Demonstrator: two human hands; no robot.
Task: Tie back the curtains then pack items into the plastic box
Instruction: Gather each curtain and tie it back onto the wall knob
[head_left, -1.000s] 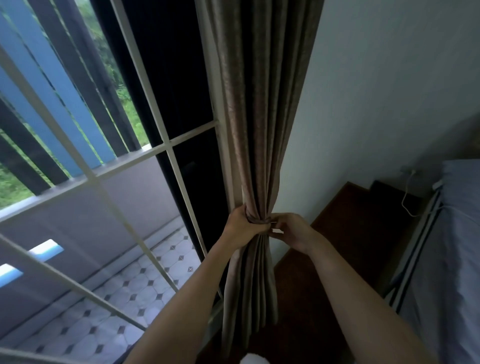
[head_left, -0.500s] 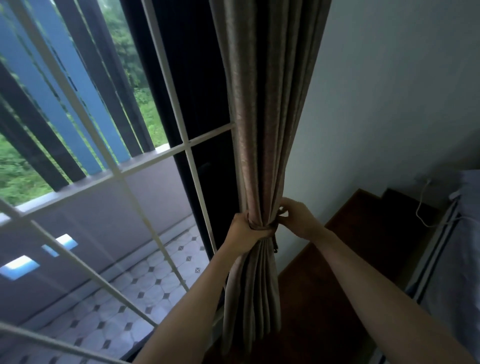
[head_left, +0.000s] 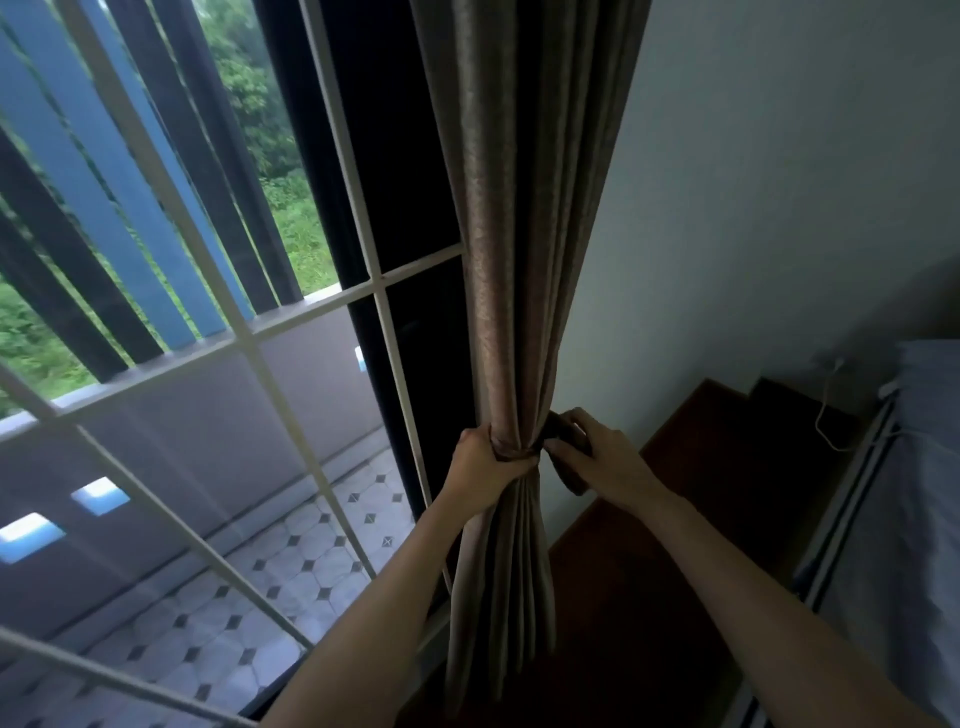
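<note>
A brown-grey curtain (head_left: 524, 218) hangs gathered into a narrow bundle between the window and the wall. My left hand (head_left: 483, 470) is clenched around the bundle at its pinched waist. A dark tie-back band (head_left: 563, 457) wraps that waist, and its loose end hangs to the right of the curtain. My right hand (head_left: 602, 457) grips this band end just right of the bundle. The plastic box is not in view.
A white window grille (head_left: 249, 343) and dark frame (head_left: 384, 208) stand to the left, with a tiled balcony beyond. A pale wall (head_left: 779, 182) is on the right. Below it are a dark wooden surface (head_left: 701, 493), a white cable (head_left: 826, 410) and a bed's edge (head_left: 924, 493).
My right hand has shifted slightly right and drawn the dark band end out from the curtain. My left hand keeps its hold on the bundle. The view has moved closer.
</note>
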